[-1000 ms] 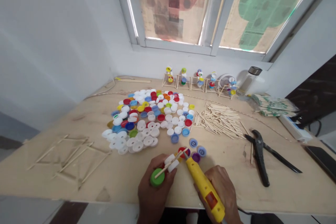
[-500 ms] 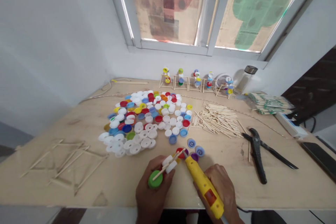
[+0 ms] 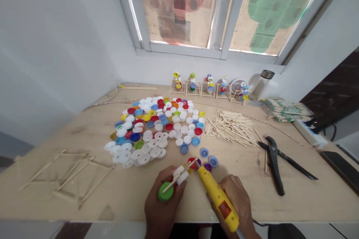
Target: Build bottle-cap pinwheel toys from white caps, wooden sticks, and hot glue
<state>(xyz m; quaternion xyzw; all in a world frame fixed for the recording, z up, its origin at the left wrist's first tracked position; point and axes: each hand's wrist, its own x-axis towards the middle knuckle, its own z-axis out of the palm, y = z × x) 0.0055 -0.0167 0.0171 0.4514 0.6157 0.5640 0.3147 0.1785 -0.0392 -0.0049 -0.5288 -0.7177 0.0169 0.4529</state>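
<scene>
My left hand is closed around a thin wooden stick threaded through a green bottle cap and two white caps, held just above the near edge of the wooden table. My right hand grips a yellow glue gun, whose nozzle points at the far tip of the stick, beside a red cap. Loose blue and purple caps lie just beyond the nozzle.
A big pile of coloured bottle caps fills the table's middle, with a heap of wooden sticks to its right. Black pliers lie at the right. Stick frames lie at the left. Several finished cap-and-stick models stand under the window.
The view has shifted slightly, so everything sits a little further left. Both hands keep the same hold, with the glue gun nozzle still at the stick's tip.
</scene>
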